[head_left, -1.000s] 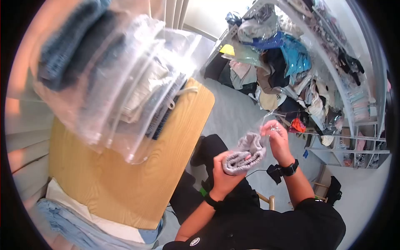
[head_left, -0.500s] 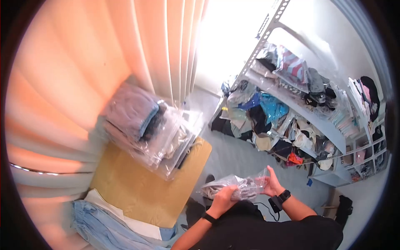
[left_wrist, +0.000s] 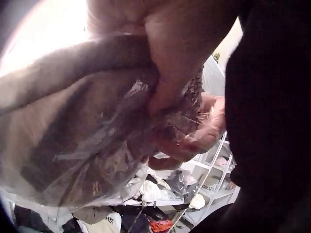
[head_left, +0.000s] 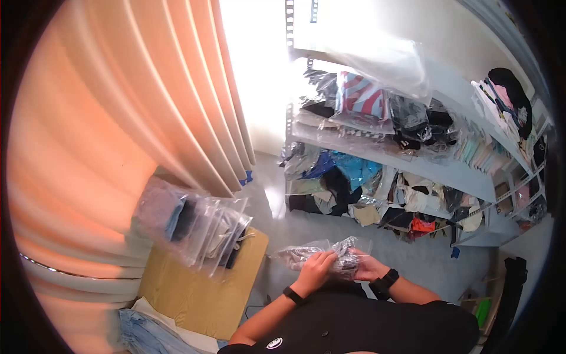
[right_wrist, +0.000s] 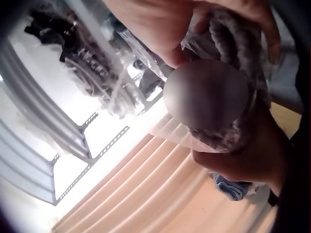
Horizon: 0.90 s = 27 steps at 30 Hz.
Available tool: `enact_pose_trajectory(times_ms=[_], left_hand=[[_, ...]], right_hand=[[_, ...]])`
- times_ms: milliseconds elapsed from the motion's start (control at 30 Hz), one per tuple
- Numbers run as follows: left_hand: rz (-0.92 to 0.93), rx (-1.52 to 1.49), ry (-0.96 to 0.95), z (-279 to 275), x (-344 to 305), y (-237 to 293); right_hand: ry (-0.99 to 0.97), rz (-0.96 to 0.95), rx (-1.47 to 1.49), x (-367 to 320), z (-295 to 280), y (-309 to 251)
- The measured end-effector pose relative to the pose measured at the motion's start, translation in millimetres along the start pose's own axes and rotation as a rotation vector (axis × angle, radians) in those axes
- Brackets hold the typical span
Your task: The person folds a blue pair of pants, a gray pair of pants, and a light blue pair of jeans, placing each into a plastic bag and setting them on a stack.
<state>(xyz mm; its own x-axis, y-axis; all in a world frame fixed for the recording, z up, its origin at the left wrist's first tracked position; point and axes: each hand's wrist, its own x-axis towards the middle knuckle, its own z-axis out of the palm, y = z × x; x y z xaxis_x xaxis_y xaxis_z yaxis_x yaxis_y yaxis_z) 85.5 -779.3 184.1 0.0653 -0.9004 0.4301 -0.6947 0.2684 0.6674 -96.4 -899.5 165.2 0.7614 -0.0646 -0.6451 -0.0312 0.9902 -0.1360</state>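
Note:
A clear plastic bag [head_left: 306,253] with a rolled grey knit garment [left_wrist: 73,121] inside is held in front of my chest. My left hand [head_left: 321,262] grips the bag from above, its fingers [left_wrist: 170,77] curled into the plastic and the garment. My right hand [head_left: 355,261] grips the bag's right end, where the plastic bunches. In the right wrist view the grey garment [right_wrist: 231,116] sits between the right hand [right_wrist: 160,24] above and the left hand [right_wrist: 243,162] below.
A stack of bagged clothes [head_left: 194,227] lies on a wooden table [head_left: 200,292] at my left, with blue denim [head_left: 141,333] at its near edge. An orange curtain [head_left: 118,118] hangs behind. Metal shelves [head_left: 448,177] crammed with bagged clothes fill the right. Grey floor lies between.
The grey garment, bare in my left hand a second ago, is now inside the clear bag. Both hands have closed on the bag. My head has tilted up toward the shelves.

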Motion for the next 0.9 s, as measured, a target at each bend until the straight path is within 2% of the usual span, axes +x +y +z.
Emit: enact_pose_trajectory(times_ms=[33, 67, 133, 167, 233, 300, 367, 400, 467, 500, 533, 567, 600, 633, 700, 767, 833, 900], left_hand=[[0.030, 0.029, 0.008, 8.5, 23.3, 3.1], [0.037, 0.035, 0.019, 17.2, 50.7, 4.8], [0.123, 0.093, -0.019, 32.4, 82.6, 21.6], [0.124, 0.092, -0.032, 37.1, 100.9, 29.3], [0.234, 0.021, -0.032, 43.8, 138.9, 44.8], [0.275, -0.010, -0.069, 46.1, 168.3, 59.2], [0.365, -0.065, -0.025, 42.6, 198.0, 77.2], [0.369, -0.080, -0.039, 40.1, 213.4, 87.4], [0.582, -0.085, -0.059, 30.6, 244.3, 108.9], [0.593, -0.107, -0.078, 25.6, 257.5, 123.3], [0.702, -0.142, -0.036, 20.0, 269.9, 139.3], [0.818, -0.180, 0.016, 15.0, 283.8, 153.4], [0.908, -0.213, 0.029, 10.3, 296.9, 165.8], [0.992, -0.243, 0.049, 7.7, 309.4, 177.7], [1.168, -0.291, 0.119, 9.8, 338.7, 199.8], [1.265, -0.336, 0.176, 17.2, 371.4, 223.6], [1.293, -0.325, 0.319, 33.0, 412.9, 244.7], [1.259, -0.188, 0.396, 46.1, 462.0, 258.3]], right_hand=[[-0.003, -0.136, -0.074, -2.5, -3.1, -19.9], [-0.008, -0.141, -0.087, -8.2, -5.4, -46.2], [0.127, -0.329, -0.138, -30.7, -14.1, -69.6], [0.127, -0.330, -0.124, -39.5, -19.0, -84.9], [0.179, -0.523, -0.308, -57.1, -24.3, -120.9], [0.216, -0.522, -0.265, -85.1, -14.3, -147.1], [0.294, -0.687, -0.520, -118.6, -5.5, -164.8], [0.375, -0.610, -0.436, -141.9, 6.8, -172.0], [0.302, -0.802, -0.472, -182.8, 6.4, -177.8], [0.503, -0.758, -0.608, -208.4, -12.3, -182.6], [0.679, -0.795, -0.622, -224.0, -23.6, -177.9], [0.705, -0.811, -0.597, -229.5, -17.8, -172.0], [0.763, -0.881, -0.624, -270.9, -65.0, -116.2], [0.819, -0.945, -0.657, -284.3, -62.8, -114.0], [0.907, -1.059, -0.731, -298.6, -30.9, -149.8], [0.969, -1.167, -0.794, -303.1, 8.3, -210.3], [1.031, -1.270, -0.860, -312.6, 37.2, -268.4], [1.082, -1.383, -0.941, -330.0, 42.3, -302.9]])
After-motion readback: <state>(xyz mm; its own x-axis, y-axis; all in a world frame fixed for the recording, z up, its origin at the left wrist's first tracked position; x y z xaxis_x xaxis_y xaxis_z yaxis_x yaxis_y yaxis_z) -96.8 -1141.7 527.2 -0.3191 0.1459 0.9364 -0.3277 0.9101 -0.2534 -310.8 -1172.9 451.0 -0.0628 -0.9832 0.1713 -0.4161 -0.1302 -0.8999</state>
